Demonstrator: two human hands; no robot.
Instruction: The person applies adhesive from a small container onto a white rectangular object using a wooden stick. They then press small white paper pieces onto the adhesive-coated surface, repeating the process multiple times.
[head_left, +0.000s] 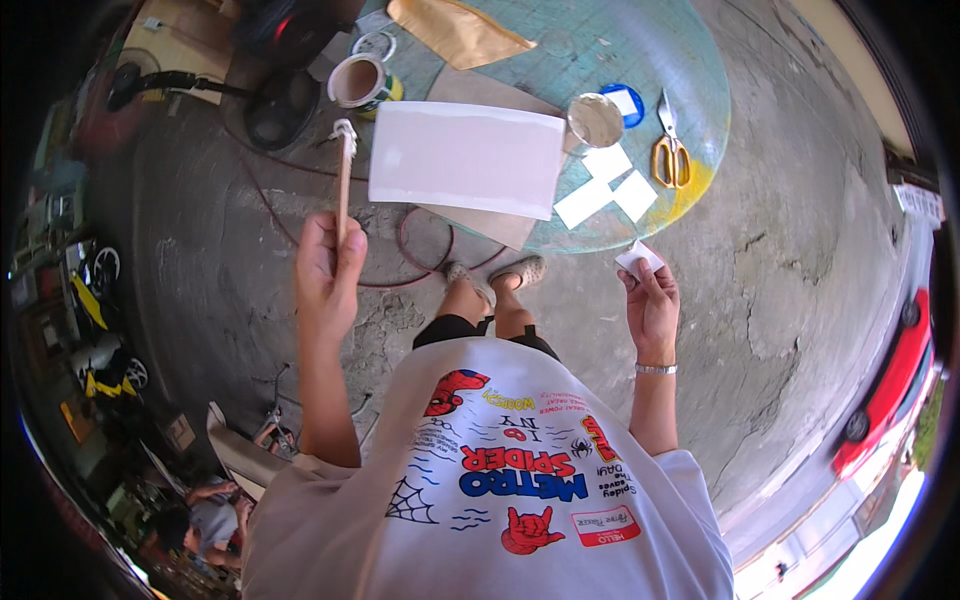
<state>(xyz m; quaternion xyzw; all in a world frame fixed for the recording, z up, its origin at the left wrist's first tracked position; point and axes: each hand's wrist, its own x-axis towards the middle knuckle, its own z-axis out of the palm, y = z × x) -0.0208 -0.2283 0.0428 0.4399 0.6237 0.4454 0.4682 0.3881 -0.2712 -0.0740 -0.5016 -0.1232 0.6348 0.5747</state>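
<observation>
Upright in my left hand [330, 265] is a flat wooden stick [343, 190], its tip coated in white paste. To its right, a white rectangular board [465, 158] lies on brown cardboard [505, 228] at the table edge. My right hand [652, 308] pinches a small white paper piece [640, 259] between thumb and fingers, just off the table's near edge. Beyond that hand lie several white paper pieces [634, 196]. A round tub [596, 121] of greyish material, a blue lid [636, 112] with a white square and yellow-handled scissors [670, 155] are near them.
The round glass table [660, 50] carries an open can [379, 94] at the left and a brown envelope-like sheet [455, 30] at the back. A black fan [280, 110] stands left of it. A reddish hose [405, 245] crosses the concrete floor. Another person [205, 520] is at lower left.
</observation>
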